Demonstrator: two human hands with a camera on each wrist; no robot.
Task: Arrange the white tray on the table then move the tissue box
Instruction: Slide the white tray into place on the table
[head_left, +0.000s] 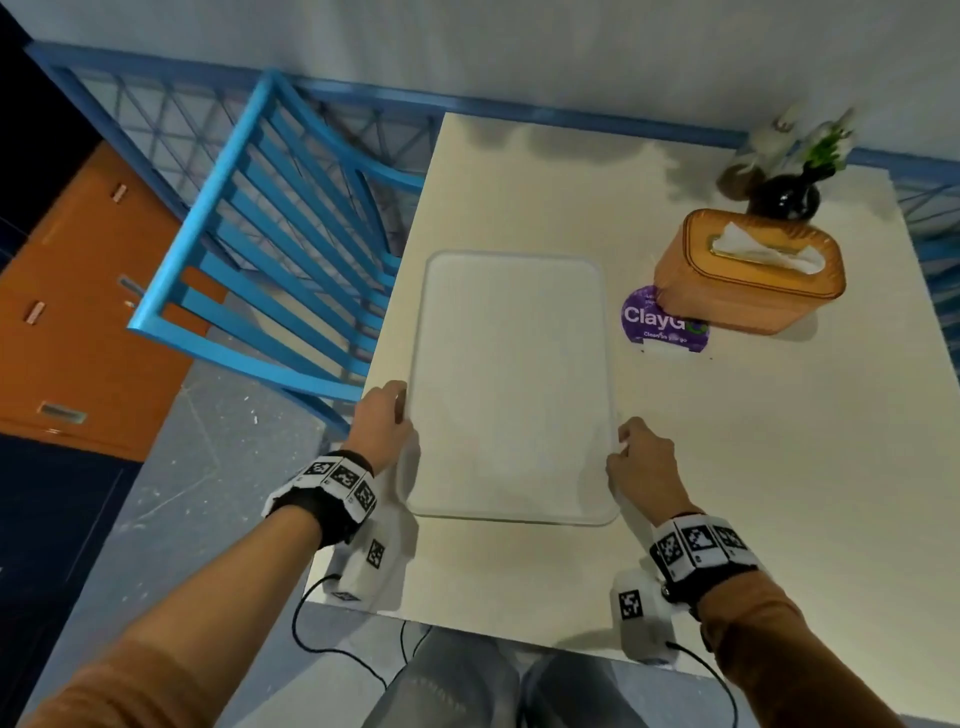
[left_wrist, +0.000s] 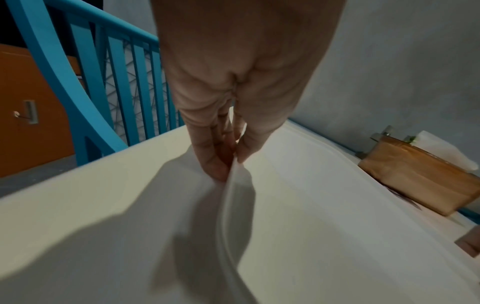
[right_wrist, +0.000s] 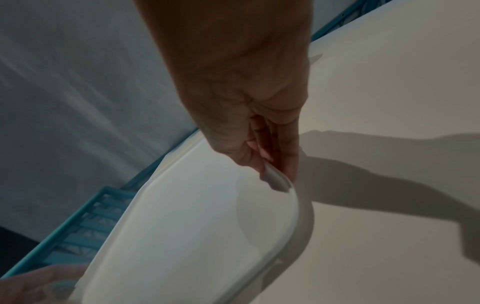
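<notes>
A white rectangular tray (head_left: 511, 384) lies lengthwise near the left side of the cream table (head_left: 753, 467). My left hand (head_left: 387, 421) pinches its left rim, thumb on top and fingers under the edge (left_wrist: 228, 162). On the opposite side my right hand (head_left: 636, 457) pinches the right rim (right_wrist: 275, 172) near the front corner. In both wrist views the tray (left_wrist: 324, 205) (right_wrist: 187, 222) shows a shadow beneath the held edges. The orange tissue box (head_left: 750, 270) with a white tissue poking out stands at the back right, apart from both hands, and shows at the right edge of the left wrist view (left_wrist: 426, 181).
A purple round sticker (head_left: 660, 322) lies partly under the tissue box. A dark vase with greenery (head_left: 787, 195) stands behind the box at the far right corner. A blue slatted chair (head_left: 270, 249) is pushed against the table's left side. Orange cabinets (head_left: 78, 312) stand at left.
</notes>
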